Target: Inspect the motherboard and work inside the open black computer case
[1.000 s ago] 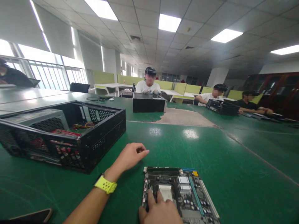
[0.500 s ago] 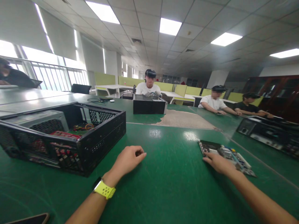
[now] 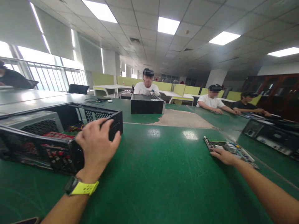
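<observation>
My left hand [image 3: 98, 144] is raised at the near right corner of an open black computer case [image 3: 95, 116], fingers spread and curved over its wall. I cannot tell whether they touch the metal. Inside the case show a grey power supply [image 3: 42, 123] and a red circuit board [image 3: 58, 135]. At the right, my right hand [image 3: 223, 156] holds the near left edge of a motherboard [image 3: 233, 147], its fingers lying at the rim. The board rests low over the green table [image 3: 161, 174]. Part of its near edge is hidden by the hand.
Across the table a person in gloves [image 3: 147, 88] sits behind another black case [image 3: 147, 105]. Two more people sit at the right, beyond a dark computer case [image 3: 273, 135]. A cable [image 3: 98, 100] lies at the far left. A dark flat object [image 3: 28, 220] shows at the bottom left edge.
My left hand has moved left and up from the bare tabletop to the case's corner, and its fingers have spread. My right hand and the motherboard have shifted slightly right and away.
</observation>
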Motion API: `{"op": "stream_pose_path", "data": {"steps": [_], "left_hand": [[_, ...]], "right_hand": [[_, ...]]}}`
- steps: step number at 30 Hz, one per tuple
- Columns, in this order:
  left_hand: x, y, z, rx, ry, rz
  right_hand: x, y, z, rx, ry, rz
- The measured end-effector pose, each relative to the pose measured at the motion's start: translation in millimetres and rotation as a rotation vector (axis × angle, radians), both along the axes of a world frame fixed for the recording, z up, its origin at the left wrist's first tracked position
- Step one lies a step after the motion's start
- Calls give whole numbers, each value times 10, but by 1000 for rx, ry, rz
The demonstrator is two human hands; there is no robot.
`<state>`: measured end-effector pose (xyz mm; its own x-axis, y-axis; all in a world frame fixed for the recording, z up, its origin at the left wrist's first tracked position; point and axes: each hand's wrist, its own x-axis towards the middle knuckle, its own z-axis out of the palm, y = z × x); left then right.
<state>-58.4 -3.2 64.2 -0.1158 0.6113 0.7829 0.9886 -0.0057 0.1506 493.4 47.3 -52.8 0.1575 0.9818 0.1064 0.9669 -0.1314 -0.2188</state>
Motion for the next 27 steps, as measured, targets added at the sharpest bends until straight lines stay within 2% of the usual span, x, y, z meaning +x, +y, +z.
{"op": "stream_pose_path", "data": {"steps": [1,3,6,8,12,14,18,23,27], "left_hand": [[-74,-19,65,20,-8,99],[-223,-42,175,-59,-4,212],[-404,-51,294,-311,47,233],[-484,-42,344,-422,64,255],[-525,1,355,-605,106,306],[-483,15,329,-591,184,341],[-369,7,289,-456,291,370],[-264,38,281,-446,209,273],[7,81,281,-453,160,150]], "right_hand": [[9,0,0,-9,6,7],[50,4,-6,-52,39,41],[158,29,-37,-115,111,99],[233,55,-65,-136,141,128],[305,95,-92,-154,139,125],[300,94,-73,-161,141,94],[252,55,50,-141,153,24],[66,97,343,0,151,2],[-368,249,633,60,109,88]]}}
